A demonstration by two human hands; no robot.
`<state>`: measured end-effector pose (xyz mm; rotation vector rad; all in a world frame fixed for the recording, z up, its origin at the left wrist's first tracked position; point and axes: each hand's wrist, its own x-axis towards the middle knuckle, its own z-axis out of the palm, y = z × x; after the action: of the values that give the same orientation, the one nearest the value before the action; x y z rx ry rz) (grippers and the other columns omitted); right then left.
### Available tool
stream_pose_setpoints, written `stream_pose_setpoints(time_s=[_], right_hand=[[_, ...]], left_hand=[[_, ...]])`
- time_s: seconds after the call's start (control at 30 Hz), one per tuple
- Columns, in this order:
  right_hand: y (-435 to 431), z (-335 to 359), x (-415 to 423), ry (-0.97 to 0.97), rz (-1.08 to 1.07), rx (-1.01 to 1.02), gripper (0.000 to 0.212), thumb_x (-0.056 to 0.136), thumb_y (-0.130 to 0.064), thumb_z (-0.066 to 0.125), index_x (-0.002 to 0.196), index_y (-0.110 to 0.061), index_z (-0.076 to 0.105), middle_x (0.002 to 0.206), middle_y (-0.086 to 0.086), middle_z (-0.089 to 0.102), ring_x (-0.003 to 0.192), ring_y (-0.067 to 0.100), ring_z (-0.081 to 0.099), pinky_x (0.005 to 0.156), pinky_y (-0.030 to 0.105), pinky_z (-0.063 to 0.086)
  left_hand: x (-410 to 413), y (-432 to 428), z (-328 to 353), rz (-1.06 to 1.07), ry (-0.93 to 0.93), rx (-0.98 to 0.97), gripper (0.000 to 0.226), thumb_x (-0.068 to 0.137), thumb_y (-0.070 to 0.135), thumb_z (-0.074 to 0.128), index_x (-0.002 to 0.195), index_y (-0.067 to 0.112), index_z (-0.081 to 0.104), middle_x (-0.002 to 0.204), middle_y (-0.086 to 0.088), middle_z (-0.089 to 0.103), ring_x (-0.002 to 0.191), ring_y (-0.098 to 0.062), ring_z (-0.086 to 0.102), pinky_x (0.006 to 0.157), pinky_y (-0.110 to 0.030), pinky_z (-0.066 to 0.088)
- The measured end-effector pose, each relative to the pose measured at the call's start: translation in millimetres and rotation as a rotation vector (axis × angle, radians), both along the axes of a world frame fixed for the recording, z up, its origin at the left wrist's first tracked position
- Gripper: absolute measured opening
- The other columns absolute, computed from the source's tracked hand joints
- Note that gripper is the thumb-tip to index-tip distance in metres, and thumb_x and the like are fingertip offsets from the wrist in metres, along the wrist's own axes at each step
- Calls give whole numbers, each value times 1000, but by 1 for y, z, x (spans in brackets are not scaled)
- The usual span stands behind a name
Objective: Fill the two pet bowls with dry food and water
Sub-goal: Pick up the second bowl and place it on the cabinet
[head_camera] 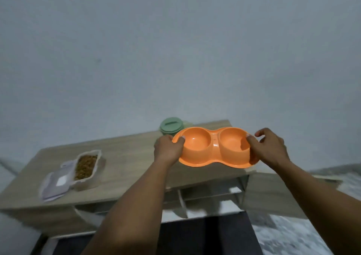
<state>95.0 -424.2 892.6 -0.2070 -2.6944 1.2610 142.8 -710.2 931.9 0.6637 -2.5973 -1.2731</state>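
Observation:
An orange double pet bowl [214,158] with two round, empty wells is held over the right part of a wooden table [127,153]. My left hand [168,150] grips its left rim and my right hand [270,149] grips its right rim, thumbs on top. An open whitish container of brown dry food [86,167] sits on the table's left side, with its lid [53,186] lying beside it. A green lidded jug [171,127] stands at the table's back edge, just behind the bowl.
A plain pale wall rises behind the table. Below the tabletop's front edge are open white shelves [205,198]. A second wooden surface [273,192] adjoins on the right, with patterned grey floor [293,235] beyond it.

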Motion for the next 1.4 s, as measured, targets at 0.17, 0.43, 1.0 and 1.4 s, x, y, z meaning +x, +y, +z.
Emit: stream_pose_setpoints(time_s=[0.17,0.43,1.0,1.4], right_hand=[[-114,-10,-12,-40,230,9,39,90,-55,60,110,-21,56,104,10,68,97,32,63,84,45,54],[-238,-51,-24,-131,444,45,36,90,-52,61,106,-21,55,104,7,66,95,30,62,81,41,51],[-332,-165,-28,-330,100,134,46,94,-47,61,123,-11,55,122,17,62,110,36,60,88,42,48],[-362,-165,-26,-333,21,163,44,97,-37,60,130,-8,55,125,17,64,113,36,60,92,45,51]], left_hand=[[38,-104,-10,201,-36,0,26,88,44,65,92,19,58,94,-2,65,92,-28,64,84,-38,54],[72,-202,-44,347,-162,-10,46,92,34,63,126,4,58,118,-17,64,102,-35,64,89,-44,54],[-5,-313,-164,5,-391,-85,42,91,27,63,126,7,52,123,-16,61,109,-34,61,83,-36,48],[-17,-328,-176,-77,-532,-140,46,89,25,62,127,7,44,126,-17,56,109,-35,59,67,-34,43]])
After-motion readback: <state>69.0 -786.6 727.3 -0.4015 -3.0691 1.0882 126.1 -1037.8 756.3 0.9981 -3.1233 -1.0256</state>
